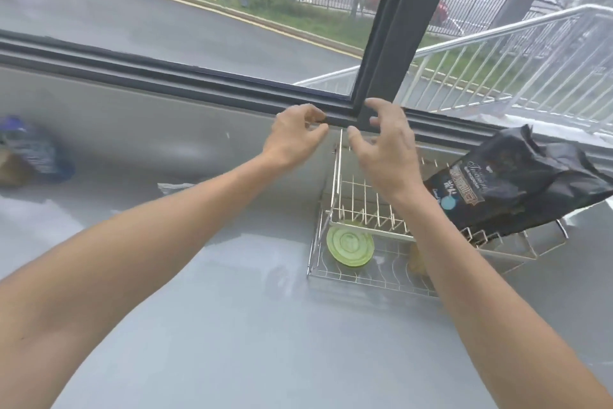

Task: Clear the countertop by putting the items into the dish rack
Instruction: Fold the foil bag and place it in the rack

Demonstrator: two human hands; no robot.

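A wire dish rack [356, 206] with two tiers stands on the grey countertop [232, 325] by the window. A green round lid or plate [350, 246] lies in its lower tier, and a yellowish item [417, 262] is half hidden behind my right forearm. A black printed bag [517, 183] rests on the rack's upper tier at the right. My left hand [293, 136] and my right hand [386, 143] hover above the rack's back left corner, fingers curled apart, holding nothing. A blue and white bag [33, 150] lies far left on the counter.
A dark window frame [381, 53] runs along the back of the counter, just behind both hands. A small crumpled clear wrapper [175, 187] lies on the counter left of the rack. A brownish item [13, 169] sits beside the blue bag.
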